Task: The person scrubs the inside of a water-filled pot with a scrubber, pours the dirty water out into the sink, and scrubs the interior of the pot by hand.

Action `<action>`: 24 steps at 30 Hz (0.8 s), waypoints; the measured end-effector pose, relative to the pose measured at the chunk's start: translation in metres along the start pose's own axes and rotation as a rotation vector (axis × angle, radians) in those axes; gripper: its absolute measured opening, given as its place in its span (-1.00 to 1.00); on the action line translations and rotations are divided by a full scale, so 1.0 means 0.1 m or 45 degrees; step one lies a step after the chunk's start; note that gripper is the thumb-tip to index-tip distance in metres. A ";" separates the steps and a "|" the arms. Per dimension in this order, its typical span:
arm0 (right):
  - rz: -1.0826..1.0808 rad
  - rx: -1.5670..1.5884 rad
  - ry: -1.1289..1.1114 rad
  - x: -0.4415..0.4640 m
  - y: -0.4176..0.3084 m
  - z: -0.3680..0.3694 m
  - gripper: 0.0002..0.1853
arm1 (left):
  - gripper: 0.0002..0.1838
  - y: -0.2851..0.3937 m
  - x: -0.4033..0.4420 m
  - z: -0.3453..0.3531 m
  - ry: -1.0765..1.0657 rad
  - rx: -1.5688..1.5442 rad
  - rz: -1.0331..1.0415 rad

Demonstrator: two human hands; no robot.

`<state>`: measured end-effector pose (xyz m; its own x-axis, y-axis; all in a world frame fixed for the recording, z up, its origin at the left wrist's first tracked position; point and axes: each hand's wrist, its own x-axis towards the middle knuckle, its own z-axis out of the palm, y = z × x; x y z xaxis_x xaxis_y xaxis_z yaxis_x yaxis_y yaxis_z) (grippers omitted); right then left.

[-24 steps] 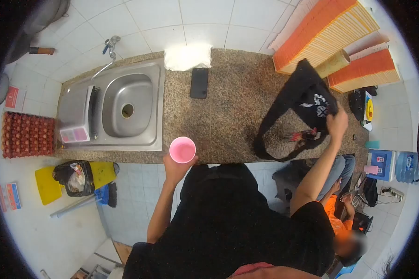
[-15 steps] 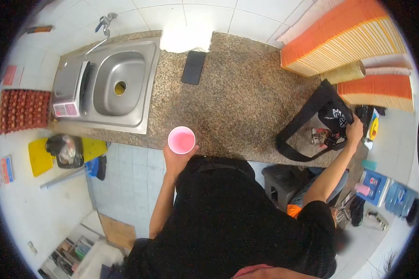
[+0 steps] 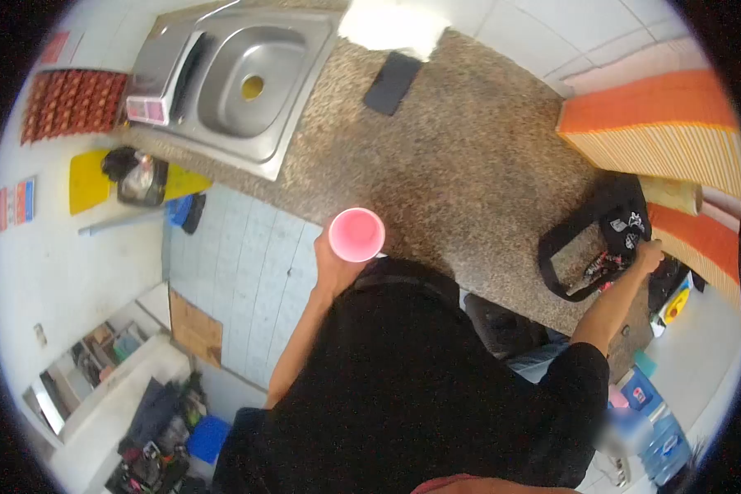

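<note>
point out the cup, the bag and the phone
Cup (image 3: 356,236): head view, on its pink inside.
Bag (image 3: 622,203): head view, on the black cloth above the white print.
Phone (image 3: 392,84): head view, middle of its dark face.

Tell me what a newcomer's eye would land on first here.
Most likely the bright pink cup, held in the left hand at the near edge of the speckled counter. Next, probably the bulky orange stack against the wall at upper right, with the black bag just below it, gripped by the right hand. The shiny steel sink at upper left might follow.
</note>
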<state>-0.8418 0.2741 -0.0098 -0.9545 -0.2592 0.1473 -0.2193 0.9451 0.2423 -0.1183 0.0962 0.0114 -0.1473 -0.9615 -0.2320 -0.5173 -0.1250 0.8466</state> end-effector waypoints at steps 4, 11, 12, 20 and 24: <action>-0.405 0.027 0.113 -0.13 -0.23 -0.15 -0.32 | -0.46 0.08 0.02 -0.06 0.064 -0.054 0.216; -1.197 1.572 -1.077 -3.26 -2.05 -1.86 -0.42 | -0.41 0.12 0.05 0.02 -0.043 0.003 0.341; -1.413 1.554 -1.156 -3.59 -2.15 -1.86 -0.24 | -0.40 0.18 0.03 0.06 -0.082 -0.033 0.311; -1.440 1.665 -1.294 -4.43 -2.13 -1.62 -0.07 | -0.30 0.18 -0.14 0.43 -0.366 -0.099 0.489; -1.172 1.816 -1.040 -4.18 -1.93 -1.33 -0.30 | -0.16 0.20 -0.26 0.54 -0.499 0.071 0.468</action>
<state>-0.3736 0.1732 0.0098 -0.2113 -0.9739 -0.0831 -0.2219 0.1306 -0.9663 -0.1705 0.1320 0.0083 -0.6251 -0.7746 -0.0959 -0.4147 0.2255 0.8816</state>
